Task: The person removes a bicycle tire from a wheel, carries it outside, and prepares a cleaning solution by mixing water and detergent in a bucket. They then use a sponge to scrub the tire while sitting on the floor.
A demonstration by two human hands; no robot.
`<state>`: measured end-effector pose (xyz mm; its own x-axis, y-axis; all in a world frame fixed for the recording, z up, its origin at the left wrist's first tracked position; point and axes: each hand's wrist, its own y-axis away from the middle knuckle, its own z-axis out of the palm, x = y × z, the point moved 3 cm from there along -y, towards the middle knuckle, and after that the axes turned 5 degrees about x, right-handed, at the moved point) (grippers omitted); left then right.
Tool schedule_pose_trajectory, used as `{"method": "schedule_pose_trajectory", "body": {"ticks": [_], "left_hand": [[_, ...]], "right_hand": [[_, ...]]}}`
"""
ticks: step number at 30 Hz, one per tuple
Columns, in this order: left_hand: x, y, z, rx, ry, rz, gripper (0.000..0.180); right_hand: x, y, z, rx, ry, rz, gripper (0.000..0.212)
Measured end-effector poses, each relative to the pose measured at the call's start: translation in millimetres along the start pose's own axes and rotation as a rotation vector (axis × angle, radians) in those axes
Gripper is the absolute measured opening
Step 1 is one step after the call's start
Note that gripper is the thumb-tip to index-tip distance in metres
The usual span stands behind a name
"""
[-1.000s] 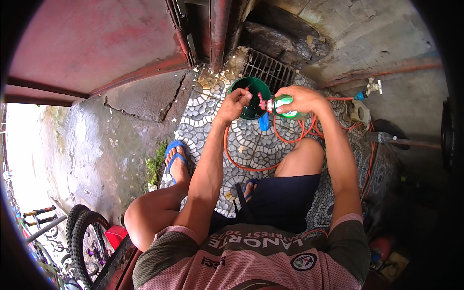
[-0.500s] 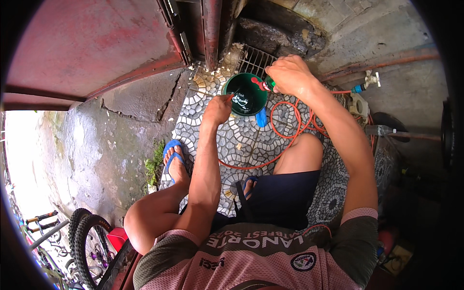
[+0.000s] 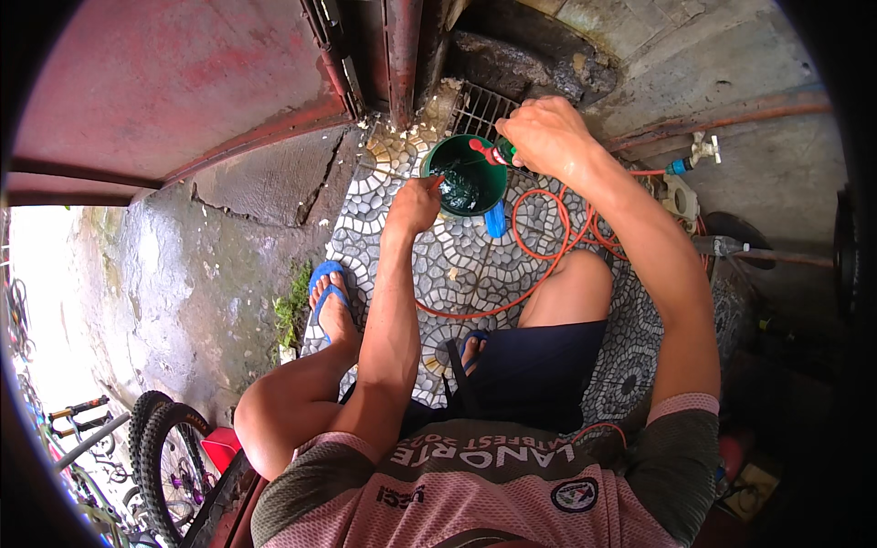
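A green bucket (image 3: 501,188) with rippling water in it stands on the stone-patterned tiles in front of me. My left hand (image 3: 416,205) is closed at its left rim around the orange hose (image 3: 535,292), whose end points over the water. Above the right rim, my right hand (image 3: 548,137) grips a small green bottle with a red cap (image 3: 487,152), tilted so that the cap faces down into the bucket. Most of the bottle is hidden by my fingers. A blue object (image 3: 494,221) sits against the near side of the bucket.
The hose loops right toward a wall tap (image 3: 703,149). Behind the bucket lies a metal drain grate (image 3: 482,111). A red metal gate (image 3: 183,91) stands at the far left, with bicycle wheels (image 3: 178,466) at the lower left. My feet wear blue flip-flops (image 3: 327,274).
The bottle has shifted very slightly, its cap a little farther over the bucket. The water's surface looks different, with more ripples. My left hand has barely moved.
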<state>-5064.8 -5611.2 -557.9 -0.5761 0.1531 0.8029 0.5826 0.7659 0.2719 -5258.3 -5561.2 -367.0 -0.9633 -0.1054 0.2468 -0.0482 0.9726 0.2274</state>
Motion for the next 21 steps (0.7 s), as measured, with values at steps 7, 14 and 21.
{"method": "schedule_pose_trajectory", "body": {"ticks": [7,14,21], "left_hand": [[-4,0,-1,0.029,-0.018,-0.002,0.035],[5,3,0,-0.022,-0.050,-0.036,0.040],[5,7,1,-0.036,-0.041,-0.044,0.040]], "right_hand": [[-2,0,5,-0.001,-0.008,-0.013,0.037],[3,9,7,-0.003,0.006,0.010,0.026],[7,16,17,-0.006,0.002,0.017,0.028]]}}
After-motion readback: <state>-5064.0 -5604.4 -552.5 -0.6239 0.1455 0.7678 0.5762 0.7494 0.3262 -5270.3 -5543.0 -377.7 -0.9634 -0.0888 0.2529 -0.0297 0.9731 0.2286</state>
